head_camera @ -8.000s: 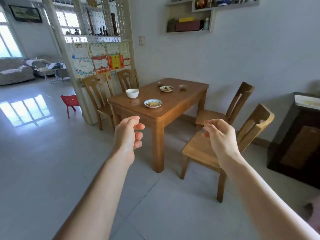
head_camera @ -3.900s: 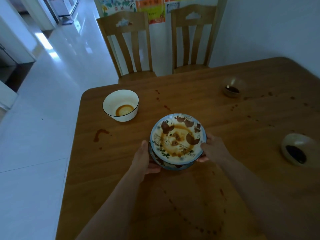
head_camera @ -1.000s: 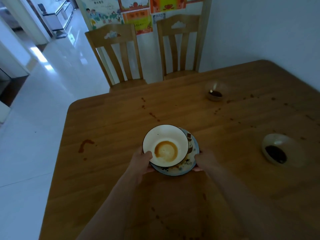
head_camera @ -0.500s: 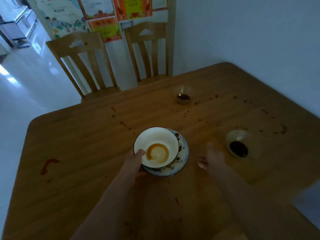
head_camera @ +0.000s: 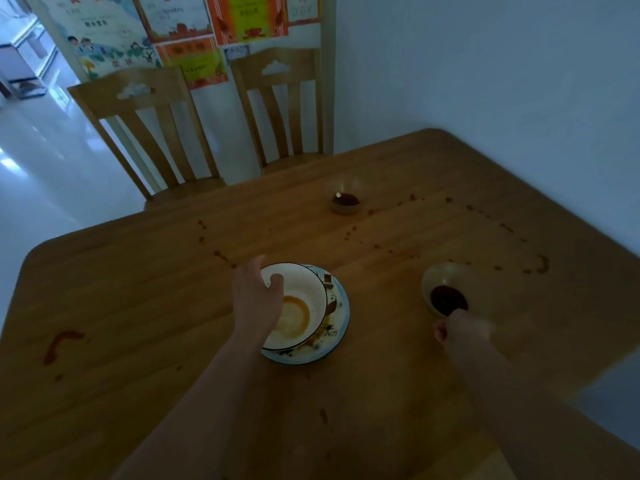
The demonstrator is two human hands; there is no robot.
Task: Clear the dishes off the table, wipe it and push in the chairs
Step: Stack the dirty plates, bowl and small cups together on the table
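Your left hand (head_camera: 254,303) grips the near-left rim of the white bowl (head_camera: 298,308), thumb hooked over the edge on the inside and the fingers curled around the outer wall. The white bowl, with an orange-brown residue ring in its bottom, sits nested in the blue-rimmed plate (head_camera: 334,344), which lies on the wooden table (head_camera: 138,341) near its middle. Brown food scraps show on the exposed right part of the plate.

Your right hand (head_camera: 462,332) is at the near rim of the sauce dish (head_camera: 448,292), a small bowl holding dark liquid, to the right of the plate and apart from it. The hand is blurred; you cannot tell whether its fingers are curled on the rim or merely touching it.

A second, smaller sauce dish (head_camera: 345,200) with dark contents stands farther back, toward the far edge of the table.

Reddish-brown drips and smears mark the tabletop: a trail across the right half, a few spots behind the white bowl, and a larger smear (head_camera: 60,342) near the left edge.

Two wooden chairs, the left chair (head_camera: 145,133) and the right chair (head_camera: 280,109), stand at the far side, their seats close to the table edge. Coloured posters (head_camera: 187,32) hang behind them.
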